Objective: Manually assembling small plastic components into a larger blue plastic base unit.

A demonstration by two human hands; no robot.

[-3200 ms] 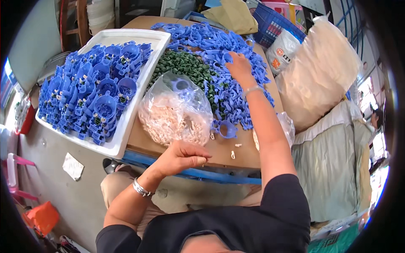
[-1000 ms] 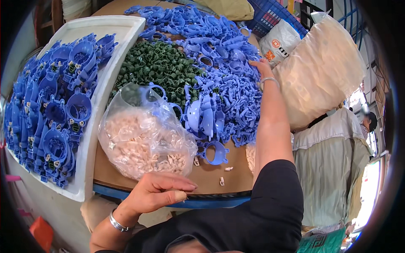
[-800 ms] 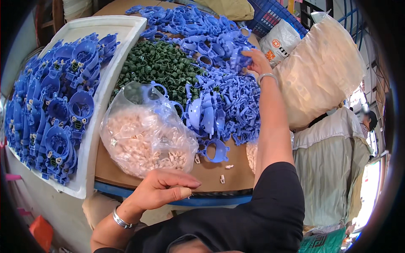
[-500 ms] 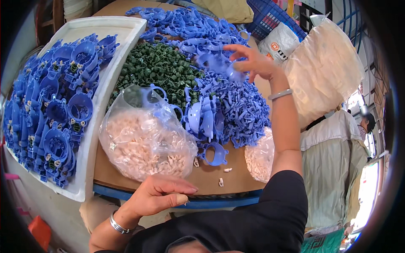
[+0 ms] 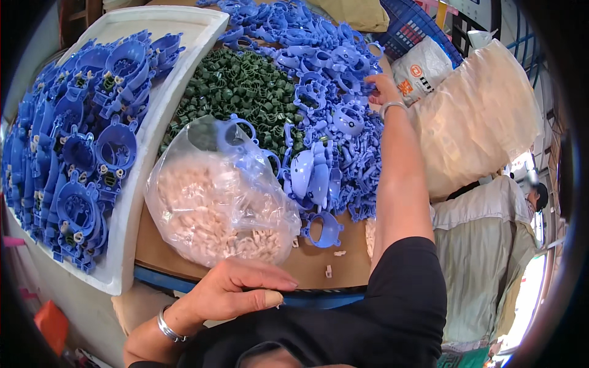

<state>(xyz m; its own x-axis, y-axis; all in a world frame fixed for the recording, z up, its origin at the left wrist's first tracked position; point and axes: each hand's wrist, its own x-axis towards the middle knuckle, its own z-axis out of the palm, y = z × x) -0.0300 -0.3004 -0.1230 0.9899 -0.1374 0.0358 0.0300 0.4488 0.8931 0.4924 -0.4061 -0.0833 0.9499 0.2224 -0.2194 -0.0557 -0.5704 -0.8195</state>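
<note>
My left hand hovers at the table's near edge, fingers stretched out and thumb apart, holding nothing I can make out. Just beyond it, a clear plastic bag bulges with small pale pink pieces. My right hand reaches to the table's far right side, beside the heap of blue plastic parts; its fingers are partly bent and apart, and I see nothing in them. Below that hand a blue eared cup part rests on a pile of small blue pieces. A blue ring-shaped part lies nearer me.
Dark green small parts are heaped mid-table. At left, a white foam tray holds many blue assemblies. A blue crate, a white printed sack and a large cream bag stand beyond the right side.
My right hand has moved farther out and away from the blurred blue part, which now rests on the pile. My left hand stays nearly still. The whole view has shifted slightly.
</note>
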